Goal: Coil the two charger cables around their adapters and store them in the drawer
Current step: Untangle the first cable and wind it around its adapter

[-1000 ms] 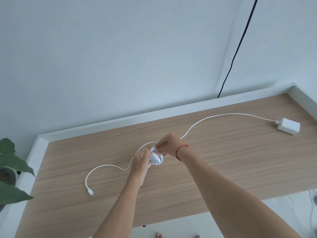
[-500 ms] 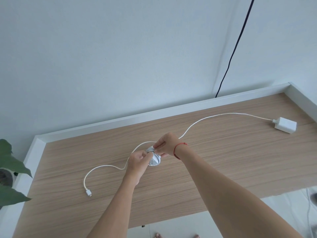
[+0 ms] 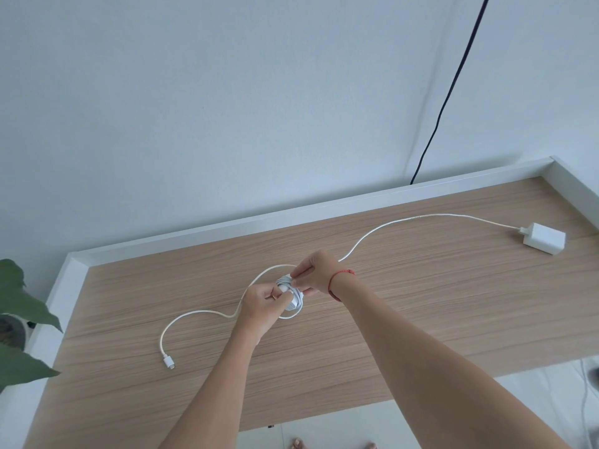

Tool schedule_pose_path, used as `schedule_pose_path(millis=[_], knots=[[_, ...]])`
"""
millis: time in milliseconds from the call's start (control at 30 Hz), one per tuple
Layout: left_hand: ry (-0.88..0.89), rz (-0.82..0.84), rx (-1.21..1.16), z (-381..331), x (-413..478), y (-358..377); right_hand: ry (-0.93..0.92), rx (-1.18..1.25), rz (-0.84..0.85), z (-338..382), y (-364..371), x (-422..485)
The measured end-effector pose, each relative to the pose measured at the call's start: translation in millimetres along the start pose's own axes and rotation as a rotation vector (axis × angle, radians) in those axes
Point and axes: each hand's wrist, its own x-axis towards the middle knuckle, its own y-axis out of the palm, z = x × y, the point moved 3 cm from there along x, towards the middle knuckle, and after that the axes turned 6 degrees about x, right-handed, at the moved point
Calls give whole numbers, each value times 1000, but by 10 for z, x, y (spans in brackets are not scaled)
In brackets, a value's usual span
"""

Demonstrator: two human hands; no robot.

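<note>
Centre of frame: my left hand (image 3: 261,303) and right hand (image 3: 316,273), close together, both grip the first charger (image 3: 295,302), its thin white cord wound in a tight bundle round the adapter. It is light, smooth plastic. The soft cord will likely spring loose, so I judge the best hold is across the loops, tail pinched. The second cable (image 3: 447,215) snakes slack over the wood-grain desk (image 3: 421,303) to its boxy white adapter (image 3: 544,243), upper right. No drawer shows.

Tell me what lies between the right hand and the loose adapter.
Head view: only its white cable crosses bare desk from the adapter toward the right hand.
</note>
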Motion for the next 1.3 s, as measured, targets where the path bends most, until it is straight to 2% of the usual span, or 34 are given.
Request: schedule_pose_path(millis=[233, 500, 733, 967, 1133, 1300], knots=[[-4, -45, -50, 57, -41, 12, -25, -24, -21, 17, 11, -14], [17, -162, -55, -41, -80, 90, -193, -249, -91, 16, -12, -26], [22, -152, -52, -61, -90, 129, -195, -122, -79, -97, -36, -27], [57, -136, -35, -72, -111, 127, -217, -116, -73, -95, -88, -94], [25, -141, -56, -87, -85, 130, -115, 117, -58, -198, -42, -105], [36, -176, -78, -74, -96, 180, -50, 182, 10, -190, -7, -99]])
